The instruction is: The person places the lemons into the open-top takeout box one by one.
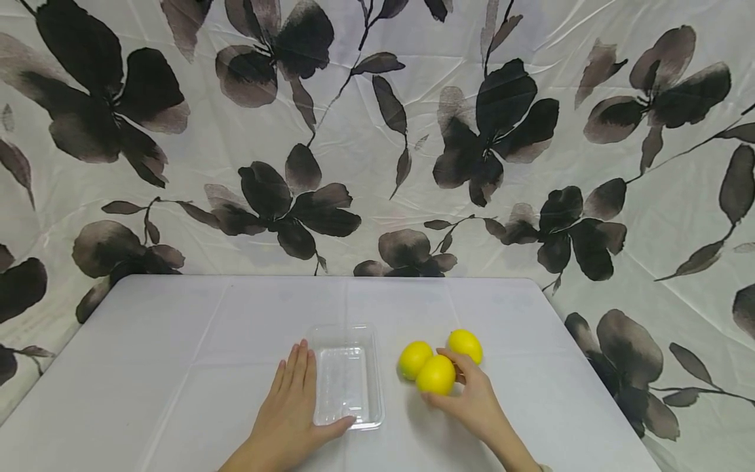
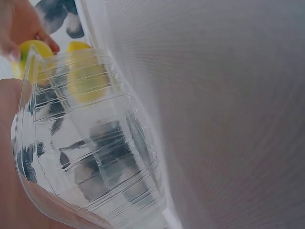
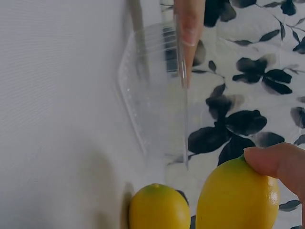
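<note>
A clear plastic container (image 1: 347, 377) stands open on the table. My left hand (image 1: 289, 400) lies along its left side, fingers straight, thumb over the near rim. In the left wrist view the ribbed wall of the container (image 2: 90, 143) fills the middle. My right hand (image 1: 474, 400) pinches a yellow lemon (image 1: 436, 375) between thumb and fingers; in the right wrist view this lemon (image 3: 238, 195) is raised off the white surface, thumb at its green-tinged end. Two more lemons are close by, one lemon (image 1: 415, 359) to the left and another lemon (image 1: 465, 345) behind the fingers.
A white cloth covers the table (image 1: 194, 393), with fold lines across it. Behind the table's far edge hangs a pale curtain (image 1: 377, 144) with dark flower prints, also seen along both sides.
</note>
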### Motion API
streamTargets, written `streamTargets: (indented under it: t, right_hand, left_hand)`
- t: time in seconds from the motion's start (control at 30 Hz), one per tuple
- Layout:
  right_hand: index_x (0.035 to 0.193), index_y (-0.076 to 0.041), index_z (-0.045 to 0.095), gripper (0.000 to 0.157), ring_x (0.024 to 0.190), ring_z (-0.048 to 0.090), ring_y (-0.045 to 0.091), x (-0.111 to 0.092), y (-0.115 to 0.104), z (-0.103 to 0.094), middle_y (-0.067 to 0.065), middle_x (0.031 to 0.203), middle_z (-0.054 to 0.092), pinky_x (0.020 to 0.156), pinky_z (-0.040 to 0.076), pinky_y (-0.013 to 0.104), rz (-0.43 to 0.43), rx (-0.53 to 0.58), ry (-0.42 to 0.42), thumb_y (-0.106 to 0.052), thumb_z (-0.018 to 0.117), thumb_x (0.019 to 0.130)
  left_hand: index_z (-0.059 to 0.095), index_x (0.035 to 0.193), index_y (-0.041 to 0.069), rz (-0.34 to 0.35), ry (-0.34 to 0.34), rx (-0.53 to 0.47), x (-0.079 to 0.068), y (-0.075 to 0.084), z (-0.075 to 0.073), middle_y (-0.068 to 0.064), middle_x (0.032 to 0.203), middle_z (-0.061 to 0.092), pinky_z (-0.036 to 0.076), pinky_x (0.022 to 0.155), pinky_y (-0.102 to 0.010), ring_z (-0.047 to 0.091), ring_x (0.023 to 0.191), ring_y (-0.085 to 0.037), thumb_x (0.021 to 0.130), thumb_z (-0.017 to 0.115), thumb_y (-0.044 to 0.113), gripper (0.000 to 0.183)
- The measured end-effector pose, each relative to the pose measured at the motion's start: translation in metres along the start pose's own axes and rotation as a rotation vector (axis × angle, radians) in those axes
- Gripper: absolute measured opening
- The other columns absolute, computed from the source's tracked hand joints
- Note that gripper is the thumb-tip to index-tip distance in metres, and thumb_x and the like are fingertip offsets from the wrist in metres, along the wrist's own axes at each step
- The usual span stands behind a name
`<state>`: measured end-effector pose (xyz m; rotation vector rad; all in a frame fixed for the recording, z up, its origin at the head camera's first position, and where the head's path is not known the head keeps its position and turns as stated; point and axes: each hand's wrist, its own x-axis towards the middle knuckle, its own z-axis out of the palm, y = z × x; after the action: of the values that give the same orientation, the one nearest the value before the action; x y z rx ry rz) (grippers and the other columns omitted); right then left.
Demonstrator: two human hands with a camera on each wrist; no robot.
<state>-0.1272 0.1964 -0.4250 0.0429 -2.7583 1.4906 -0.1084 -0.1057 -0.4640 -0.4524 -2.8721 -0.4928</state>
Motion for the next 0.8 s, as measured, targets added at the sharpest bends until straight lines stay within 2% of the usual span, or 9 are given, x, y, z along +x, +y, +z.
streamTargets:
  t: [0.07,0.3,0.6,0.8]
  right_hand:
    - [0.132,-0.008,0.06,0.073,0.107,0.055,0.019,0.002,-0.004,0.001,0.005,0.129,0.059,0.097,0.049,0.041,-0.014,0.01,-0.004,-0.022,0.091,0.068]
    - [0.132,-0.008,0.06,0.072,0.105,0.054,0.018,0.009,-0.014,0.009,0.003,0.127,0.06,0.095,0.049,0.04,-0.071,0.025,-0.015,-0.021,0.09,0.068]
    - [0.131,-0.006,0.061,0.07,0.104,0.056,0.02,0.025,-0.027,0.025,0.005,0.12,0.061,0.095,0.05,0.042,-0.165,0.032,-0.022,-0.021,0.089,0.069]
    - [0.131,-0.006,0.061,0.069,0.109,0.056,0.024,0.034,-0.036,0.036,0.008,0.124,0.06,0.099,0.048,0.046,-0.19,0.054,-0.046,-0.022,0.088,0.071]
  left_hand:
    - [0.027,0.148,-0.015,0.003,0.002,0.0,0.0,0.0,0.0,-0.03,0.159,0.015,0.018,0.118,-0.055,0.013,0.149,-0.041,0.077,0.049,0.086,0.125]
    - [0.028,0.148,-0.015,0.01,0.016,0.001,0.0,-0.001,0.001,-0.031,0.159,0.015,0.019,0.118,-0.055,0.014,0.149,-0.042,0.077,0.05,0.085,0.125]
    - [0.028,0.148,-0.015,0.012,0.037,0.004,0.0,-0.001,0.003,-0.031,0.159,0.015,0.017,0.119,-0.054,0.015,0.148,-0.042,0.076,0.051,0.086,0.126]
    - [0.028,0.148,-0.015,0.011,0.03,0.008,-0.001,-0.001,0.003,-0.031,0.159,0.015,0.013,0.12,-0.052,0.015,0.148,-0.042,0.076,0.05,0.086,0.126]
